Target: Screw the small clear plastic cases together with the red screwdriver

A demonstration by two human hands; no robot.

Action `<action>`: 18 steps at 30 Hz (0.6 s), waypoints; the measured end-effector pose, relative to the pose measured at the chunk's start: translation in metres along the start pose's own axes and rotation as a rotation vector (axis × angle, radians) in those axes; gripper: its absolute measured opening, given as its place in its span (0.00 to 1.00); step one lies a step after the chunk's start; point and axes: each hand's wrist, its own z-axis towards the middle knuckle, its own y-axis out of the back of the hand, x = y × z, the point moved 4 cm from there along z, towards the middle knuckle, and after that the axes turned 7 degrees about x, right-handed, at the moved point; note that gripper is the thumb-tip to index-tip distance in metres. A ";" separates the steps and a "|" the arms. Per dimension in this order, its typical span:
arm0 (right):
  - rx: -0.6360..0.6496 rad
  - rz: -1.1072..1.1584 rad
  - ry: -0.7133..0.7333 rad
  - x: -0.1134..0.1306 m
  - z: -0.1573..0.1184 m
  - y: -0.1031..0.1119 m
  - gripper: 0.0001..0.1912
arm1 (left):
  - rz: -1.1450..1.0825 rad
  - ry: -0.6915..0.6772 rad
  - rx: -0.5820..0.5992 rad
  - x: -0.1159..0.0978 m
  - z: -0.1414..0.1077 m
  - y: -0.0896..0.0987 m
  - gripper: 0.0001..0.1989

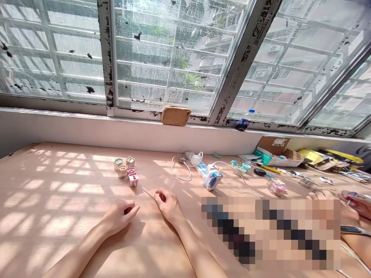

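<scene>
We see our right hand [168, 206] pinching a thin metal pin [148, 193] between its fingertips, the tip pointing left, seemingly for a fine, controlled hold; our left hand [120, 218] rests loosely curled on the table [43, 200], holding nothing visible; a cluster of small cups [122, 171] stands just ahead of the fingers, apparently within easy reach.

The head camera is looking forward and down, riding close above the left hand [120, 217] and right hand [169, 206], facing the window [162, 58] across the table [58, 181].
</scene>
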 end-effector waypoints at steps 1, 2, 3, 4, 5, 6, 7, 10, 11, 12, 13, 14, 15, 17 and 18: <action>0.003 0.040 -0.009 -0.001 0.000 0.000 0.11 | -0.003 -0.001 -0.001 0.000 0.000 0.000 0.23; 0.010 0.078 -0.019 -0.002 0.000 -0.001 0.11 | -0.004 -0.001 -0.003 0.000 -0.001 0.000 0.23; 0.019 0.109 -0.027 -0.002 0.000 -0.001 0.12 | -0.003 -0.001 -0.002 0.000 -0.001 0.000 0.23; 0.028 0.131 -0.033 -0.002 0.000 -0.001 0.12 | -0.002 -0.002 0.003 -0.001 -0.001 -0.001 0.23; 0.032 0.144 -0.037 -0.001 0.000 -0.001 0.12 | -0.001 -0.005 0.010 -0.002 -0.002 -0.001 0.23; 0.033 0.152 -0.039 -0.001 -0.001 -0.001 0.12 | -0.003 -0.008 0.015 -0.002 -0.002 -0.001 0.23; 0.031 0.155 -0.040 0.000 -0.001 0.000 0.12 | -0.007 -0.011 0.019 -0.003 -0.003 -0.001 0.23; 0.034 0.145 -0.033 0.003 -0.001 0.002 0.12 | -0.023 -0.013 0.030 -0.004 -0.003 0.000 0.23; 0.040 0.138 -0.027 0.003 -0.001 0.002 0.12 | -0.025 -0.012 0.033 -0.004 -0.003 0.000 0.23; 0.046 0.130 -0.019 0.004 -0.001 0.002 0.13 | -0.024 -0.011 0.035 -0.004 -0.003 -0.001 0.23; 0.052 0.123 -0.011 0.005 0.000 0.002 0.13 | -0.023 -0.011 0.035 -0.004 -0.003 -0.001 0.23; 0.056 0.117 -0.004 0.005 0.000 0.003 0.13 | -0.020 -0.010 0.035 -0.003 -0.003 -0.001 0.23; 0.060 0.111 0.003 0.006 0.000 0.003 0.13 | -0.016 -0.008 0.037 -0.003 -0.003 -0.001 0.23; 0.066 0.105 0.011 0.006 0.000 0.003 0.13 | -0.007 -0.001 0.046 -0.002 -0.003 -0.001 0.24; 0.068 0.104 0.012 0.006 0.000 0.003 0.13 | -0.006 0.001 0.051 -0.002 -0.003 -0.002 0.24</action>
